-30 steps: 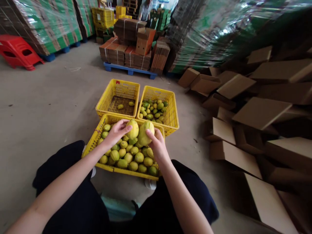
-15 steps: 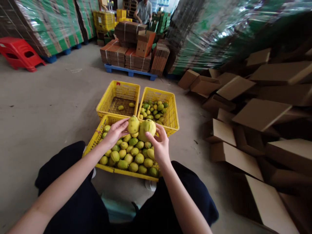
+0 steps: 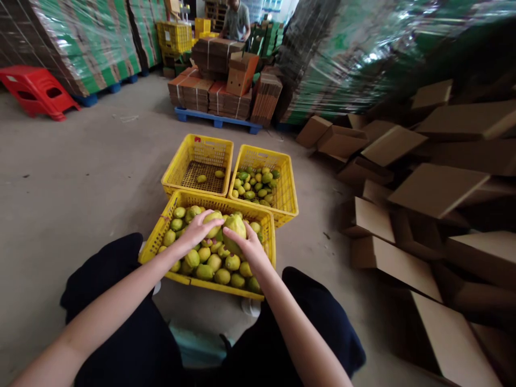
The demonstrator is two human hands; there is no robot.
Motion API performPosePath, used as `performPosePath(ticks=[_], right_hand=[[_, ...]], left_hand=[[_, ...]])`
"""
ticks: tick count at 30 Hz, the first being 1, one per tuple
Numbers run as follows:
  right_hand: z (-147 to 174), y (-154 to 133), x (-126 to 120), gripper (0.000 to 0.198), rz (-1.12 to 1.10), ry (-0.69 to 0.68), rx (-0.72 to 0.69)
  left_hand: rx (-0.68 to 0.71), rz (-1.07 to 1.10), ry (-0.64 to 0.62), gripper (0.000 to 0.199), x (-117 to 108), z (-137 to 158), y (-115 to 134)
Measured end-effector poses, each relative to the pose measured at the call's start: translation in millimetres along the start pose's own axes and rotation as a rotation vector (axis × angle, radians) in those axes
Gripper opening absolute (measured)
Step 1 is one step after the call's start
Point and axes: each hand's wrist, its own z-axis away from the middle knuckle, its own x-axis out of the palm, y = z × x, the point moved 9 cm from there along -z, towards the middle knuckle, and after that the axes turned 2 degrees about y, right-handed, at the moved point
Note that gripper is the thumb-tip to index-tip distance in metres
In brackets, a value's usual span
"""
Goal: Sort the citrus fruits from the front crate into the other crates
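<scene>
Gripping a yellow-green oval fruit (image 3: 214, 216) in left hand (image 3: 195, 229), another (image 3: 235, 227) in right hand (image 3: 251, 245), seemingly early on, with many left in yellow plastic near crate (image 3: 217, 287), fewer in far crates (image 3: 287, 188).

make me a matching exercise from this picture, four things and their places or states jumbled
1. Red plastic stool
2. Low blue pallet
3. Rear-left yellow plastic crate
4. Large oval yellow-green fruit

A. holding two small fruits
B. in the right hand
C. beneath tied cardboard stacks
D. on the grey floor, far left

Pairs: 1-D, 2-C, 3-A, 4-B
</scene>
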Motion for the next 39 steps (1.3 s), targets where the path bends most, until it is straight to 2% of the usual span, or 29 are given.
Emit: performPosePath(ticks=[4, 7, 11, 13, 16, 19, 22, 26, 29, 31, 36, 39], right_hand=[[0, 12, 9, 0.039, -0.133, -0.080, 0.170], [1, 17, 15, 0.036, -0.255, -0.105, 0.276], [-2, 12, 21, 0.033, -0.385, -0.182, 0.291], [-2, 12, 23, 0.031, -0.426, -0.232, 0.333], [-1, 15, 19, 0.032, -0.474, -0.233, 0.417], [-1, 16, 21, 0.043, -0.545, -0.275, 0.462], [-2, 19, 20, 0.042, -0.592, -0.233, 0.492], [-3, 22, 14, 0.033, -0.585, -0.122, 0.498], [-2, 21, 16, 0.034, -0.578, -0.138, 0.509], [0, 21, 18, 0.036, -0.568, -0.166, 0.526], [2, 16, 23, 0.040, -0.529, -0.257, 0.510], [2, 14, 23, 0.040, -0.513, -0.236, 0.510]], left_hand=[[0.018, 0.034, 0.046, 0.030, -5, -7, -5], [-0.050, 0.146, 0.074, 0.027, -5, -14, -17], [-0.171, 0.418, 0.029, 0.021, 6, -20, -28], [-0.251, 0.524, -0.005, 0.022, 12, -19, -30], [-0.363, 0.635, -0.060, 0.029, 16, -14, -30], [-0.426, 0.688, -0.169, 0.049, 21, -7, -25], [-0.408, 0.698, -0.260, 0.064, 24, -1, -14], [-0.392, 0.700, -0.248, 0.051, 24, 2, -6], [-0.383, 0.647, -0.141, 0.030, 17, -2, -7], [-0.373, 0.613, -0.104, 0.025, 14, -5, -8], [-0.396, 0.677, -0.165, 0.039, 20, -8, -15], [-0.384, 0.731, -0.150, 0.039, 19, -11, -19]])
